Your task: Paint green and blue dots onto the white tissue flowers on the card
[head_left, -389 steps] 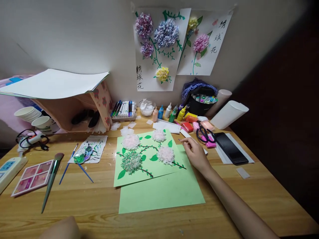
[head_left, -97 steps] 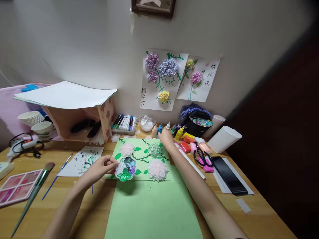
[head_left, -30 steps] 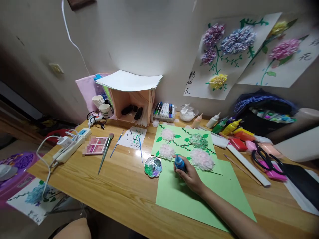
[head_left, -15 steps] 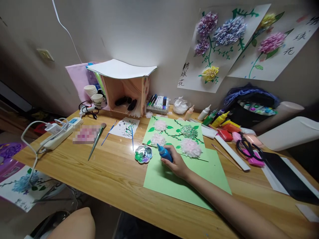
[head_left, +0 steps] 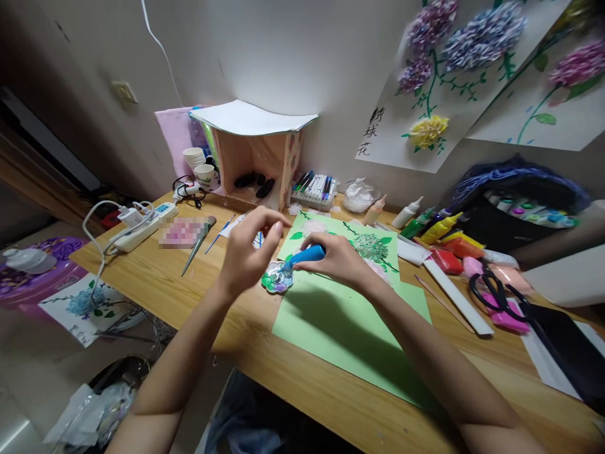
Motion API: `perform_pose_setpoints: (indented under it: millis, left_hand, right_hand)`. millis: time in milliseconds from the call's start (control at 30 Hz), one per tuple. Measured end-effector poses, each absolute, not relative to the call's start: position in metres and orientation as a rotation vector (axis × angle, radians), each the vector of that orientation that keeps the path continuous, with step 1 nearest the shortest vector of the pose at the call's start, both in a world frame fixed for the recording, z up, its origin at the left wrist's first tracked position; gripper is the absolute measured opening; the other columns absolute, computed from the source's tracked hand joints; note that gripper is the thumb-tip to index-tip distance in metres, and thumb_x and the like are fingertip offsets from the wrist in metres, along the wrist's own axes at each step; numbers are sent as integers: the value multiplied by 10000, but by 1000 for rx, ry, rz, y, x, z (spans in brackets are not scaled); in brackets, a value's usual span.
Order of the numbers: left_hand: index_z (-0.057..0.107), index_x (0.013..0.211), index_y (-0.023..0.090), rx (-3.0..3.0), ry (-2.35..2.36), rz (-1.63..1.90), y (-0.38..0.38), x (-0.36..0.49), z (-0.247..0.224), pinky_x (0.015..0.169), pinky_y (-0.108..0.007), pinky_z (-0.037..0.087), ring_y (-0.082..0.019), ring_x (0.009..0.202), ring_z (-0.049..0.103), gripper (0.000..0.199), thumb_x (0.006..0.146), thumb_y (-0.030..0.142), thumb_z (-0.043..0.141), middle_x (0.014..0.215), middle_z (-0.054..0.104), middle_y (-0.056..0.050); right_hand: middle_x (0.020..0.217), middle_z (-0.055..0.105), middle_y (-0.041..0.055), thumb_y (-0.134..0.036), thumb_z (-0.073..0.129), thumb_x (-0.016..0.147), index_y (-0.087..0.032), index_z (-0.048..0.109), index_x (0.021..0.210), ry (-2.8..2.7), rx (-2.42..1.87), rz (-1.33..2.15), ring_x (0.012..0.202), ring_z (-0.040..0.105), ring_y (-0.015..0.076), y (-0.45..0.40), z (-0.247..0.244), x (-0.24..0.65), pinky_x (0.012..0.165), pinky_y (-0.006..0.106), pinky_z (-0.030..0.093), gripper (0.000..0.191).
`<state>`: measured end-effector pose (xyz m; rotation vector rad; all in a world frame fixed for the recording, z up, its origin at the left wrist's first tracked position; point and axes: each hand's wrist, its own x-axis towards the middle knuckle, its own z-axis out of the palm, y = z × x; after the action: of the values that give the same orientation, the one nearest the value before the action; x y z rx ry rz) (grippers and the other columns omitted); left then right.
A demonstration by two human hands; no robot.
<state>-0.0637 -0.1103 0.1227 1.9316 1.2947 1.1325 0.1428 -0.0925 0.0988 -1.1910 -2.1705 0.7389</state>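
Observation:
My right hand [head_left: 344, 257] is wrapped around a blue paint bottle [head_left: 309, 253], tilted so its nozzle points down at the flower-shaped palette [head_left: 273, 284]. Green and purple paint shows in the palette's wells. Just left of the bottle hovers my left hand [head_left: 246, 252], its fingers curved and apart from the thumb, with nothing visible in it. Behind my right hand lies a green sheet with painted leaves and puffy flowers [head_left: 371, 246], partly covered by my hands. Under it, a plain green sheet [head_left: 340, 315] carries the shadow of my right arm.
A large brush [head_left: 197, 246] and a thin blue brush [head_left: 220, 234] lie at left near a power strip [head_left: 146, 227]. Paint bottles [head_left: 439, 228], clay packs [head_left: 447, 260] and black scissors [head_left: 494, 290] are at right. A marker box [head_left: 314, 189] stands at the back.
My left hand has come into view beside the palette. My right hand has tipped the blue paint bottle from nozzle-up to nozzle-down over the palette. The camera view has shifted.

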Motion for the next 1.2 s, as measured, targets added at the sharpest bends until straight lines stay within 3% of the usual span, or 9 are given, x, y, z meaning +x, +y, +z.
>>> perform_pose_setpoints:
  millis: [167,333,433,567,700,767,833,967,1200]
  left_hand:
    - [666,1121,155,1863,923,851,-78,-64,90,952,-342,471,-234,1108,595,358,868,407,644,1191,656,-98]
    - [657,1150,125,1832,942,868,-74,-64,64,837,-308,506,-192,922,622,536,697,364,816,1080,654,-96]
    - [666,1143,147,1851,972,896,-82,-64,62,816,-301,509,-181,884,620,528,691,367,826,1025,659,-77]
    - [691,1063,150,1831,951,938,-82,-65,64,827,-297,505,-180,884,626,446,722,417,797,1006,671,-74]
    - [711,953,147,1746,1098,1038,-71,-84,63,828,-295,490,-188,905,637,382,911,481,531,963,717,-81]
    - [706,778,150,1772,1350,973,-65,-100,57,781,-280,477,-186,845,637,316,866,429,589,859,728,-71]
    - [702,680,147,1725,1517,683,-60,-114,48,646,-264,451,-172,686,616,258,769,389,692,708,708,-58]
    - [762,745,141,1715,1497,449,-57,-123,32,557,-248,393,-156,605,594,239,699,374,732,696,723,-57]
    - [748,648,142,1792,1537,319,-63,-111,33,519,-246,330,-154,577,562,212,650,349,702,605,686,-38]
  right_hand:
    - [728,637,-3,-341,864,604,-194,592,764,-2167,-1256,735,678,557,159,-84,98,123,589,260,379,348]
    - [762,673,13,-291,814,606,-191,621,800,-2075,-1337,805,693,581,172,-86,83,119,600,263,398,291]
    - [804,684,18,-279,836,564,-187,618,852,-2019,-1348,830,692,574,164,-90,79,118,583,256,402,373]
    - [741,665,8,-359,836,603,-173,640,801,-1934,-1192,1087,656,565,141,-90,83,121,578,265,438,335]
    - [881,724,55,-441,849,610,-164,675,947,-1658,-1107,1350,774,671,188,-84,96,136,702,343,558,470]
    - [889,733,65,-447,855,612,-162,681,952,-1574,-1105,1323,787,690,200,-80,103,146,731,370,582,477]
    - [890,738,66,-432,869,604,-163,684,923,-1533,-1082,1268,795,702,208,-77,106,156,751,384,596,456]
    - [895,742,66,-409,881,603,-163,688,917,-1512,-1047,1253,811,715,217,-75,107,162,774,394,608,444]
    - [912,739,82,-445,873,612,-161,690,964,-1500,-1065,1232,833,716,233,-75,107,162,753,391,602,487]
